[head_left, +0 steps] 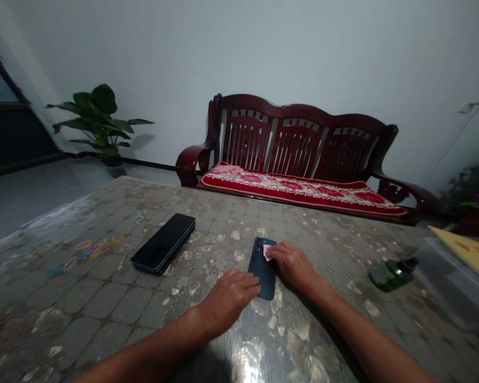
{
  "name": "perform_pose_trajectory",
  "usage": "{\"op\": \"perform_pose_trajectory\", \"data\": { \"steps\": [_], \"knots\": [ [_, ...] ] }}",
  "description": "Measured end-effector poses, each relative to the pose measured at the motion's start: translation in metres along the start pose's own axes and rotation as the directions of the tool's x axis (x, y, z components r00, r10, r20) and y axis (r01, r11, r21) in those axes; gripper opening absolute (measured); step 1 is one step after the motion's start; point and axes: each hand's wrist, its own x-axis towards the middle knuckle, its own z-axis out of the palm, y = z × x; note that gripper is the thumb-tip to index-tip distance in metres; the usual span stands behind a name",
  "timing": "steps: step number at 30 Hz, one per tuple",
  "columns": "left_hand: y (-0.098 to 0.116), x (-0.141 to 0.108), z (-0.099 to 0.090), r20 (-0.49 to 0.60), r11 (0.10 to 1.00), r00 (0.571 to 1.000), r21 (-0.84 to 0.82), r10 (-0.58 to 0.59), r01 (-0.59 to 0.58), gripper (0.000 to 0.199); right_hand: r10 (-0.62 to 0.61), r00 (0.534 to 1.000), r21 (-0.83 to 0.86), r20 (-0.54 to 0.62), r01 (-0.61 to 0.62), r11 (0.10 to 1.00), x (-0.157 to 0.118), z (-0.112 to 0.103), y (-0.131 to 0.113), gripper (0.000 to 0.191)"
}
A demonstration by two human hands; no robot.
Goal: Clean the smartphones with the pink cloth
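Observation:
A dark blue smartphone (266,279) lies back up on the patterned table cover, its camera lenses at the far left corner. My left hand (233,292) holds its near left edge, fingers together with their tips on the back. On the phone's upper part, my right hand (290,260) presses a small pink piece (266,252), paper or cloth, under closed fingertips. To the left lies a stack of phones (165,244), the top one with its black screen up.
Colourful loops like hair ties (91,250) lie at the left. A green bottle (391,275) and a clear plastic box (447,287) with a yellow sheet (469,247) on top are at the right. Behind the table (115,303) stands a wooden bench (295,141).

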Motion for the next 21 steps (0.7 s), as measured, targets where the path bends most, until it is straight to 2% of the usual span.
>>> {"op": "perform_pose_trajectory", "data": {
  "steps": [3,5,12,18,21],
  "knots": [
    [-0.001,-0.001,0.001,0.005,1.0,1.0,0.003,0.004,-0.004,0.024,0.117,0.993,-0.011,-0.018,-0.117,0.993,0.006,0.004,0.009,0.029],
    [-0.001,-0.002,0.001,0.008,1.0,1.0,0.003,0.005,-0.005,0.024,0.149,0.989,0.009,-0.016,-0.149,0.989,0.008,0.006,0.009,0.033],
    [0.001,0.0,-0.002,0.035,1.0,0.999,0.001,0.0,0.0,0.025,0.038,0.999,0.203,-0.001,-0.037,0.978,-0.004,0.001,-0.008,0.037],
    [0.001,-0.001,-0.001,0.027,1.0,1.0,0.024,-0.001,0.0,0.027,0.149,0.988,0.174,-0.041,-0.14,0.975,0.005,0.007,0.005,0.036],
    [0.003,-0.001,-0.002,0.029,0.999,1.0,0.038,0.003,-0.004,0.03,0.139,0.989,0.156,-0.058,-0.129,0.979,0.003,0.009,-0.004,0.035]
  ]
}}
